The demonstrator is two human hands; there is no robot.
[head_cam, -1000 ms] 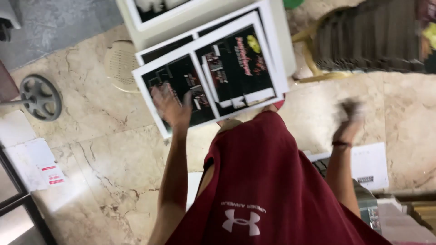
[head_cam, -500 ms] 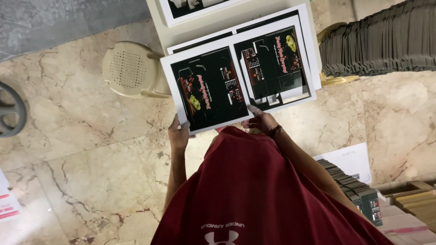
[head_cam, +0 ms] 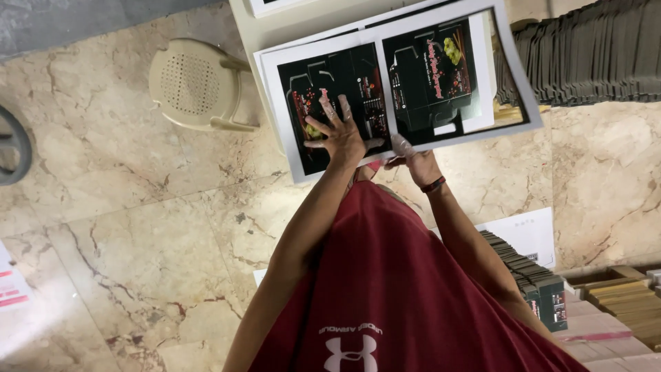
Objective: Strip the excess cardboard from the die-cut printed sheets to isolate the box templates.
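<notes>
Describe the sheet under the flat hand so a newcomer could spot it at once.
Start at the pale table at the top of the view, beside the cream plastic chair. On its stack of white-bordered sheets, the one meant is the black printed sheet under the spread left hand. Its neighbour curls up, lifted at the edge by the right hand.

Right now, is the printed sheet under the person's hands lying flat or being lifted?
Being lifted: the printed sheet curls up along its right edge, right hand gripping its near edge.

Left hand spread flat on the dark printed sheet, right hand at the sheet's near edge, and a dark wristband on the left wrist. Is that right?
Not quite. The head view shows the wristband on the right wrist. The rest holds: left hand spread flat on the printed sheet, right hand at its near edge.
</notes>
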